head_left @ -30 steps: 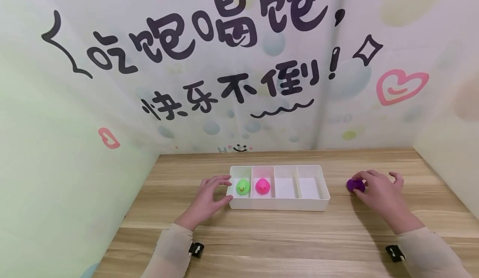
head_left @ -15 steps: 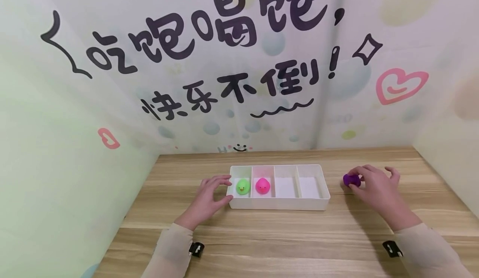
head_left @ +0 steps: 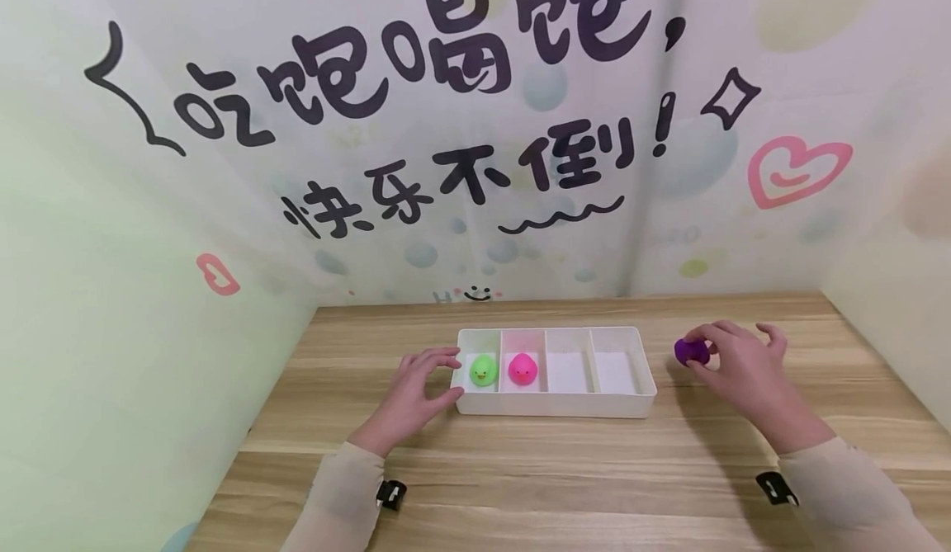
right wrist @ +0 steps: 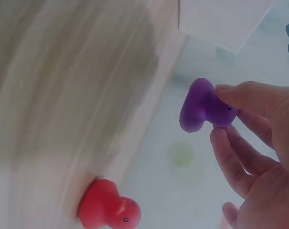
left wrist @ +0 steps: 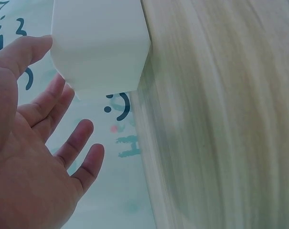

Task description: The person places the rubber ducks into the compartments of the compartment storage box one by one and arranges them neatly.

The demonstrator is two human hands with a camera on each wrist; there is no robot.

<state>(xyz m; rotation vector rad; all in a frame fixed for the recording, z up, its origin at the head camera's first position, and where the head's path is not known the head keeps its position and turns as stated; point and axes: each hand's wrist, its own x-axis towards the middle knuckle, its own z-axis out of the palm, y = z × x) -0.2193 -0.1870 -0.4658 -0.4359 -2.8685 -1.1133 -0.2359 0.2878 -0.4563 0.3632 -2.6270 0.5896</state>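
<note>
My right hand (head_left: 750, 375) pinches a purple toy duck (head_left: 693, 352) between thumb and fingertips. In the right wrist view, this duck (right wrist: 202, 106) appears held above the table, its head toward the fingers. My left hand (head_left: 407, 399) touches the left end of a white divided box (head_left: 553, 405) with thumb and fingertips spread along its rim. Seen from the left wrist, the box's end wall (left wrist: 101, 45) meets the thumb and index finger, and the other fingers extend loosely. A green toy duck (head_left: 484, 370) sits in the leftmost compartment, a pink one (head_left: 522, 369) in the compartment beside it.
A red toy duck (right wrist: 106, 205) lies on the table in the right wrist view; the head view does not show it. The wooden table (head_left: 565, 486) ends at a printed backdrop (head_left: 371, 271), with side walls left and right. The box's two right compartments hold nothing.
My right hand has lifted the purple duck slightly and carried it left and away from me, toward the box. The left hand, the box and the ducks in it have stayed put.
</note>
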